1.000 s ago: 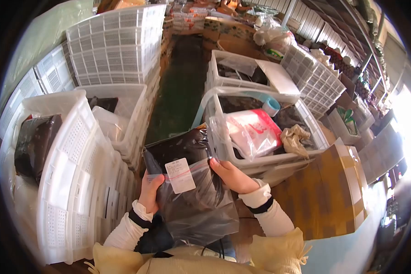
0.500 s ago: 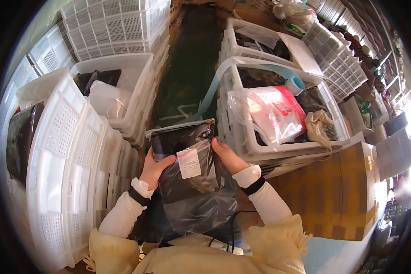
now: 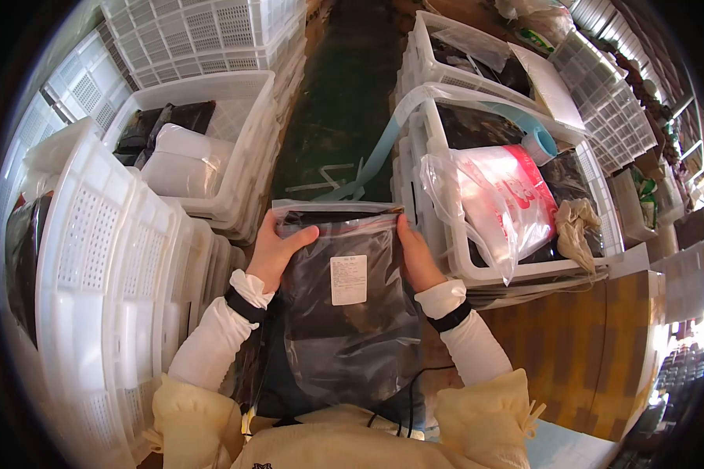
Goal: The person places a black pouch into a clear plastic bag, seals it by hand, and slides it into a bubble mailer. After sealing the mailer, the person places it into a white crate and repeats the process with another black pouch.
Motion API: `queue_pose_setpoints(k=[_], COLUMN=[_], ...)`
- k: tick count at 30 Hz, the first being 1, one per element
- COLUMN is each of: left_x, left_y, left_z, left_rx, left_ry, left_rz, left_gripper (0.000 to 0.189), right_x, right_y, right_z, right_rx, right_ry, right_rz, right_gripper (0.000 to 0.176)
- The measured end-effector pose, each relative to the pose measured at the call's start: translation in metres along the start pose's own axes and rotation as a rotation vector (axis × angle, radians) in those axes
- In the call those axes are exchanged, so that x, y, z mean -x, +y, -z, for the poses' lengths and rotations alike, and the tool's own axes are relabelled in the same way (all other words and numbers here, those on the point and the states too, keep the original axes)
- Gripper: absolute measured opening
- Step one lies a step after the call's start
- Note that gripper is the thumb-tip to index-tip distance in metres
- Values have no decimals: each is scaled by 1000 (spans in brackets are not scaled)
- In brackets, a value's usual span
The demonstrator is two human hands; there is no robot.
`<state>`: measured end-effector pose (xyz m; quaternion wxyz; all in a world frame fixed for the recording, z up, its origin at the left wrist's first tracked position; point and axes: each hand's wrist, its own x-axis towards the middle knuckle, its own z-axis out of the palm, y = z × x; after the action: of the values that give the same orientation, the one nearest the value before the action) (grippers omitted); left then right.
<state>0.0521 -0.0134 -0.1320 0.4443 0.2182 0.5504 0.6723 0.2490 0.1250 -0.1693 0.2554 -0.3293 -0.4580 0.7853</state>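
Observation:
I hold a clear plastic bag (image 3: 352,328) with dark contents upright in front of me, over my lap. A white label (image 3: 348,279) sits on its front. My left hand (image 3: 278,248) grips the bag's upper left corner, thumb on the front. My right hand (image 3: 416,254) grips the upper right edge. The bag's sealed top edge runs level between both hands.
A white crate (image 3: 477,270) to the right holds a red-and-white plastic bag (image 3: 504,199), a tape roll (image 3: 541,143) and a tan cloth (image 3: 577,227). White crates (image 3: 109,258) stand stacked at left; one (image 3: 235,117) holds dark and white packets. A green floor strip (image 3: 344,102) runs ahead. A cardboard box (image 3: 587,344) sits at right.
The bag has turned from tilted to square and upright, and both hands have shifted up to its top corners. The view has tipped further down.

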Motion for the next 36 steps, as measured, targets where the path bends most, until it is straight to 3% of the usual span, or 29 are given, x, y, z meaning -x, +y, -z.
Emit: queue_pose_setpoints(k=[7,13,15,18,19,23,26,29,32,36], left_x=[-19,-41,-50,-42,-34,3,2,-10,-17,-27], left_y=[7,20,6,-10,-13,-25,-28,-30,-20,-17], left_z=[2,12,25,46,50,42,36,40,29,30], left_rx=[23,-37,-66,355,429,250,208,226,229,37], left_ry=[23,-11,-13,20,-191,-176,-120,-84,-61,-123], left_rz=[-8,48,59,241,322,274,231,277,292,224], left_gripper=[52,34,32,41,54,52,43,32,22,22], right_x=[-17,-21,-35,-42,-42,-44,-40,-22,6,21], right_y=[1,-18,-3,1,-1,0,-6,-12,-14,-6], right_z=[4,-25,-20,-19,-19,-18,-16,-10,6,-4], right_rx=[108,237,109,18,-24,-78,-293,-263,-58,-67], right_ry=[81,201,233,228,212,123,-63,-88,-183,-59], right_rz=[107,166,165,128,110,113,25,-11,-386,-274], right_gripper=[58,38,34,35,35,37,37,41,36,39])
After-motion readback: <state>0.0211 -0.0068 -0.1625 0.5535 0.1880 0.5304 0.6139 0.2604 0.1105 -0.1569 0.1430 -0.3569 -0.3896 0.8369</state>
